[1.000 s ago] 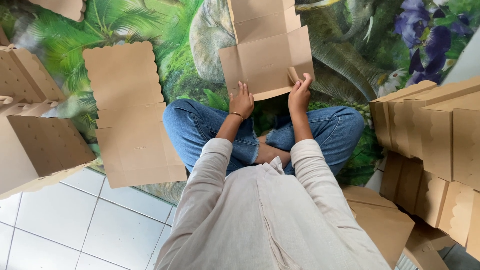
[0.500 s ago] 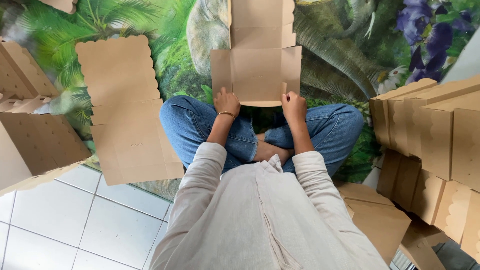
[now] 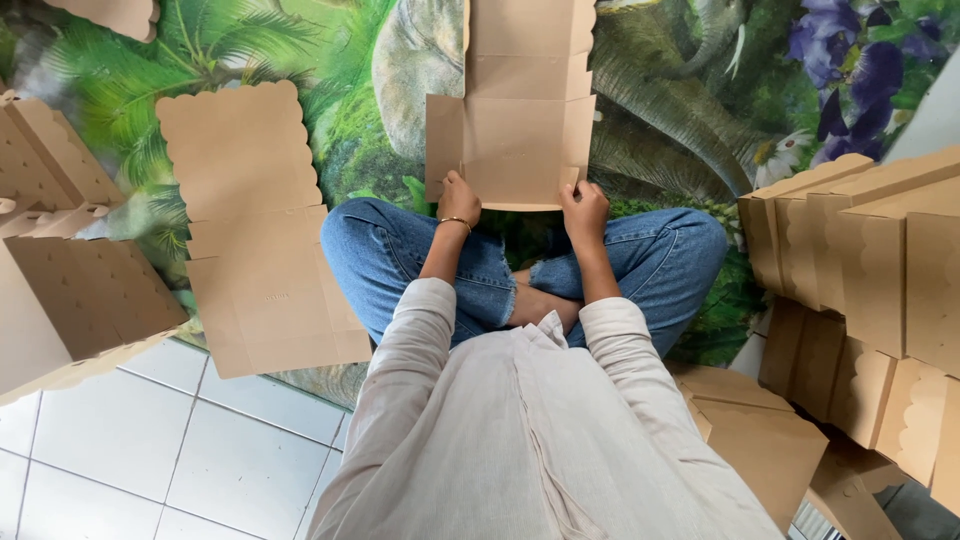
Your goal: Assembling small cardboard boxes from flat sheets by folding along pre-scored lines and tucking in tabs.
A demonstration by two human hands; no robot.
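A person sat cross-legged on a mat (image 3: 700, 100) printed with jungle plants and flowers, holding a flat cardboard box blank (image 3: 520, 110) in the upper middle of the frame, just above the knees. The left hand (image 3: 458, 200) pinched the blank's lower left corner and the right hand (image 3: 585, 208) pinched its lower right corner, the fingers (image 3: 578, 192) of each closed narrowly on the card with the thumbs on the near face. Judging from the creases showing across the sheet, the fold would go best if both hands kept an even grip on the bottom edge, held the blank square and pressed along the scored lines instead of bending the panels between them. A second flat blank with scalloped edges (image 3: 255, 225) lay on the mat to the left, well apart from the hands. Folded boxes (image 3: 70, 270) sat at the left edge of the frame, partly over the white floor tiles (image 3: 150, 450), and a row of finished boxes (image 3: 870, 250) stood at the right edge, with more cardboard (image 3: 760, 440) lower right.
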